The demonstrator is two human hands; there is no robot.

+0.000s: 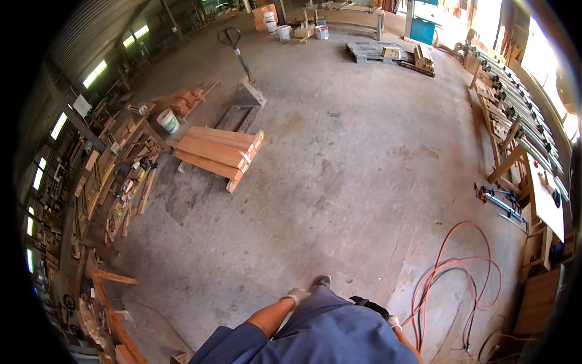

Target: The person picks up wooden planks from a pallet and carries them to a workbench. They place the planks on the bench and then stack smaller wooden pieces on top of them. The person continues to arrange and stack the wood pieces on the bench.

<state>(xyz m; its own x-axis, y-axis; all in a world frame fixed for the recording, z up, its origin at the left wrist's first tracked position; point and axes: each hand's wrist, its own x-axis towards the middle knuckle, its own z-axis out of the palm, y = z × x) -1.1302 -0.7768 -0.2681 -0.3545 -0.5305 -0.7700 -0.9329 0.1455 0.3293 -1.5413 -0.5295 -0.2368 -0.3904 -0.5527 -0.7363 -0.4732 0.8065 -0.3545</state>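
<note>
My left hand (297, 295), in a light-coloured glove, hangs beside my thigh, with nothing visible in it; its fingers are too small to read. On the other side, my right hand (394, 322), also gloved, is partly covered by my blue shirt. Right next to it a black object (371, 306) sticks out at my hip; whether the hand holds it or it hangs from my waist I cannot make out. One dark shoe (324, 280) shows on the concrete floor (339, 200) ahead of me.
A pallet jack (247, 94) stands at a stack of reddish boards (215, 147), ahead left, near a white bucket (168, 121). Looped orange hose (451, 262) lies at right. Bar clamps (506, 203) sit by a workbench (545, 194). Scrap wood (130, 188) lines the left; a pallet (370, 52) lies far off.
</note>
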